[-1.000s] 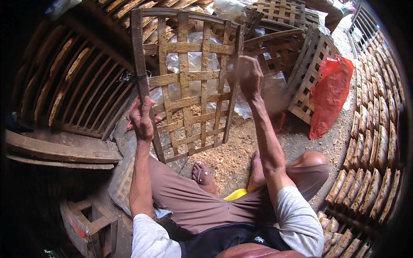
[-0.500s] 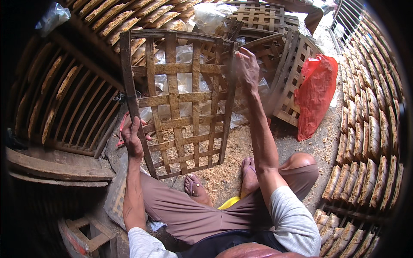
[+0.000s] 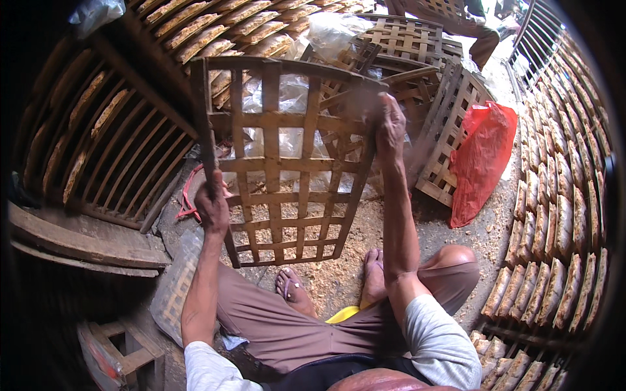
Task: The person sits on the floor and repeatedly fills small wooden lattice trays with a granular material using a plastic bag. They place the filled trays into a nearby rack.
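A rectangular woven bamboo tray with a dark wooden frame stands tilted up in front of me, above my feet. My left hand is closed round the lower part of its left rail. At its upper right corner my right hand is closed on the rail; a blur over that corner hides the fingertips in part. Clear plastic sheeting and crumbs on the floor show through the gaps between the slats.
Several woven trays lean in a pile beyond, with a red plastic bag over one. Racks of crusted pieces line the right; a slatted wooden rack stands left. A wooden stool sits lower left. Another person's leg shows at the back.
The tray has shifted a little right, its top right corner lower and farther right, and its face has turned slightly. Both hands have moved with it, keeping their grip.
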